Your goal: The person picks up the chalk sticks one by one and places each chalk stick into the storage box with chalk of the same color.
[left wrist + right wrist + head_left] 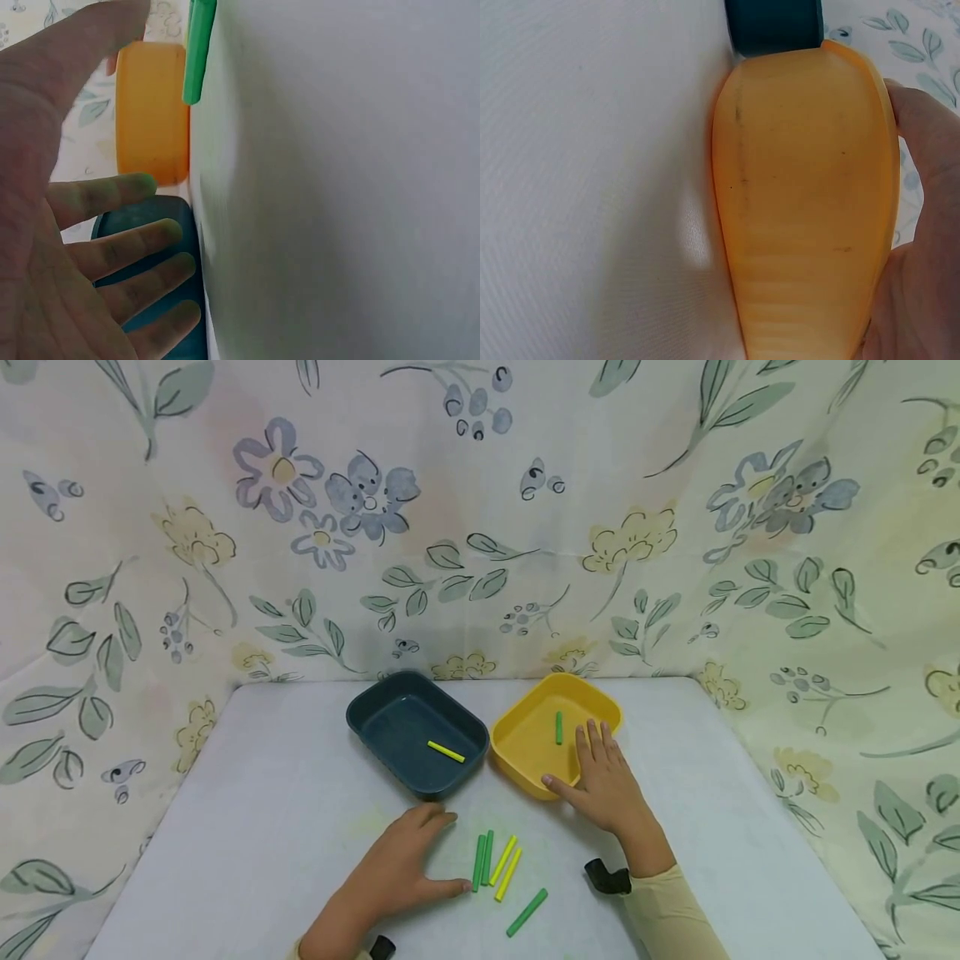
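Note:
My left hand (401, 864) is low over the table with fingers spread, its thumb tip right beside a pair of green sticks (478, 864). Two yellow sticks (507, 875) lie just right of that pair, and another green stick (527, 912) lies nearer to me. Over the near right rim of a yellow tray (517, 777), my right hand (606, 787) extends its straight fingers, the thumb at the edge. Inside that tray is one green stick (558, 728). A dark teal tray (390, 768), beyond my left hand, has one yellow stick (446, 752) in it.
The two trays stand side by side near the back of the white-covered table (247, 827). Floral cloth (465, 527) hangs behind and at both sides. Black straps (607, 877) show near the wrists.

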